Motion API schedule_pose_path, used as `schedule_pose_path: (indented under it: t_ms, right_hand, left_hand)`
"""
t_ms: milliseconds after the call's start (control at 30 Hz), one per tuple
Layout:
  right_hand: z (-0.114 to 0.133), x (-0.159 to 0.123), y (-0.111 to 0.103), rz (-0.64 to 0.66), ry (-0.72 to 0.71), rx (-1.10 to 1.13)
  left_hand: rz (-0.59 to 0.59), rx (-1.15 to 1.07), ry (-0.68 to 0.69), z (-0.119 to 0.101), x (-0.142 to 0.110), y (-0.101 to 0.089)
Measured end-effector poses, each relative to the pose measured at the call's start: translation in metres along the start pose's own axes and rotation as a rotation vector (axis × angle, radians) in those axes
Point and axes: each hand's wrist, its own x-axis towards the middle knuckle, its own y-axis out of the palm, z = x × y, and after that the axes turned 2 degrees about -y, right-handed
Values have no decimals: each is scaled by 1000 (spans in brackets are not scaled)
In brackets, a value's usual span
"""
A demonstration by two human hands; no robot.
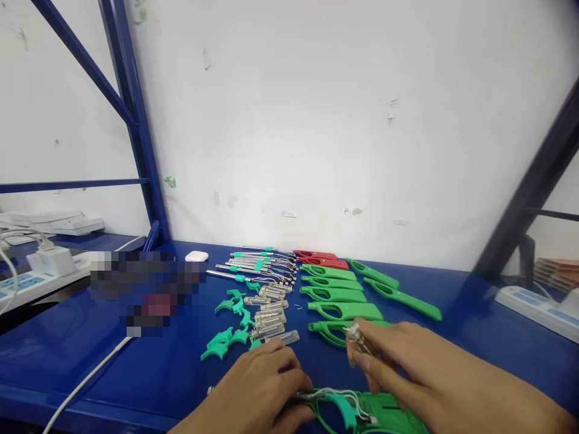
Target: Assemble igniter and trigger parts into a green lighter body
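My left hand is closed over the front end of a green lighter housing half at the table's near edge. White wires, a teal trigger and part of a metal rod lie in that housing. Just above it, my right hand pinches a small clear lighter fuel tank with a whitish valve end. Beyond my left hand are several clear fuel tanks and loose teal triggers. The fingertips of my left hand are partly hidden.
Green housing halves and red ones lie in rows on the blue table. Metal rods with wires are piled behind. A white case, a cable and power strips sit around, between blue frame posts.
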Motion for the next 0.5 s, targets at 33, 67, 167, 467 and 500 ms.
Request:
schedule_pose_path:
  t_ms: [33, 67, 167, 467, 500]
  right_hand:
    - [-3, 0, 0, 26, 1, 20]
    - [-5, 0, 0, 40, 2, 30]
    - [-10, 1, 3, 47, -12, 33]
    - [-20, -2, 13, -136, -154, 15]
    - [-21, -1, 13, -138, -159, 15]
  left_hand:
    - [38, 8, -6, -1, 0, 2]
    - [58, 12, -16, -1, 1, 3]
    - [70, 22, -66, 2, 1, 4]
    - [98, 47, -174, 26, -4, -8]
    - [77, 38, -168, 28, -5, -11]
